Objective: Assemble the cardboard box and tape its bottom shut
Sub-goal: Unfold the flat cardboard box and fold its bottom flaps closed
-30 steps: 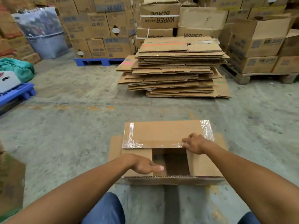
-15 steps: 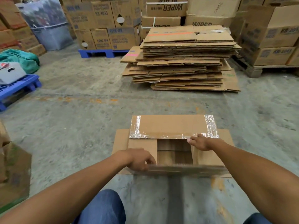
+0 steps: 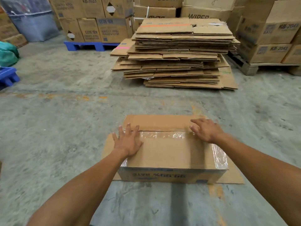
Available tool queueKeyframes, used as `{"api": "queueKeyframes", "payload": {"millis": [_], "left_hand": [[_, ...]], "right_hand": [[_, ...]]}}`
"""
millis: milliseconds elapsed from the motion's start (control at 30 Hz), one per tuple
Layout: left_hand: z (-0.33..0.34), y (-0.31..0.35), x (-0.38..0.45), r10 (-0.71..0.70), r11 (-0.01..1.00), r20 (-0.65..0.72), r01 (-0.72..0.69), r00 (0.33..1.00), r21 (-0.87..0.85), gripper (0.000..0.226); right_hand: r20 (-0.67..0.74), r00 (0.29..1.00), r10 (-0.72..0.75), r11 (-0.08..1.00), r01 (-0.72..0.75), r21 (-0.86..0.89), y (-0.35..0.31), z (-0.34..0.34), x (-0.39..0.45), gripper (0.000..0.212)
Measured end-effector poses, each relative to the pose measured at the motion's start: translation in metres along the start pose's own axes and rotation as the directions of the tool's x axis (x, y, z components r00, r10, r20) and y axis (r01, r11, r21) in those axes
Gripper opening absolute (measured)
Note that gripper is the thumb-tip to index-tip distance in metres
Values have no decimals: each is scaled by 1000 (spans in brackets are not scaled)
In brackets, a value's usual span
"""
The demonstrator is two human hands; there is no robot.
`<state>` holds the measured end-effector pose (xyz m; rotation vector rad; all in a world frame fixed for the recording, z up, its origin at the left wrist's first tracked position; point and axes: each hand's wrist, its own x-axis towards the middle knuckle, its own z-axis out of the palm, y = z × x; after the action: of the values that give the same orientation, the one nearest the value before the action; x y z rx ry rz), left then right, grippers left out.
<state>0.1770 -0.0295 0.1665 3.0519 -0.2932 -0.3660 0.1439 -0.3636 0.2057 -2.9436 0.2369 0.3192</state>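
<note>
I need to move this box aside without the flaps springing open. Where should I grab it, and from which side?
Probably grip the cardboard box by its two short ends, one hand coming in from each side. The left hand and right hand only press flat on the closed flaps; the seam looks untaped, so lifting from the top would free them.

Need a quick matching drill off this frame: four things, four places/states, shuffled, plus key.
Things
1. left hand
2. right hand
3. stack of flattened cartons
4. blue pallet

Places/states
A. under the printed boxes, far left of centre
B. flat on the cardboard box, fingers spread, near its left end
C. piled on the floor beyond the box
D. flat on the box near its right end, at the flap seam

Pairs: 1-B, 2-D, 3-C, 4-A
</note>
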Motion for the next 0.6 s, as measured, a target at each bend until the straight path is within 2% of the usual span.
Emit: {"api": "queueKeyframes", "payload": {"millis": [100, 167, 233, 367, 600], "left_hand": [[30, -14, 16, -27, 997, 107, 35, 994, -67, 77], [48, -21, 20, -5, 994, 115, 18, 993, -112, 79], [64, -23, 18, 7, 993, 48, -1, 999, -122, 78], [83, -25, 18, 23, 993, -139, -40, 990, -115, 67], [87, -25, 19, 6, 987, -146, -29, 989, -158, 64]], "right_hand": [[106, 989, 105, 994, -106, -4, 26, 44, -9, 61], [142, 978, 154, 987, -159, 27, 39, 69, -15, 64], [109, 978, 176, 979, -186, 88, 42, 90, -17, 65], [-61, 974, 218, 969, -209, 135, 38, 106, -19, 62], [-62, 967, 246, 960, -235, 154, 38, 107, -20, 60]]}}
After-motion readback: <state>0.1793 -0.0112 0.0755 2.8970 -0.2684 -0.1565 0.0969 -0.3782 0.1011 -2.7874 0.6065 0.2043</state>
